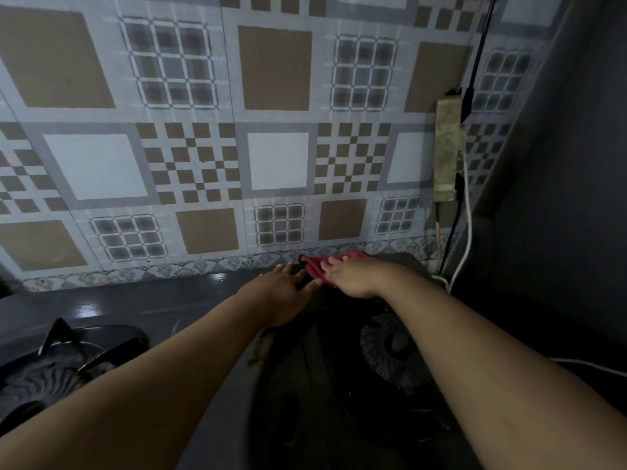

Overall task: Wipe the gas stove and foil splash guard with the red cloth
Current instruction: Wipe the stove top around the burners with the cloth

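Observation:
The red cloth lies bunched at the far edge of the dark gas stove, right below the patterned wall covering. My right hand presses on the cloth, fingers curled over it. My left hand rests flat on the stove top just left of the cloth, its fingertips touching the cloth's edge. The right burner sits under my right forearm. The left burner with its pan support is at the lower left. The scene is dim and a little blurred.
A grimy power strip hangs on the wall at the right, with a black cable above and a white cable running down beside the stove. A dark wall closes the right side.

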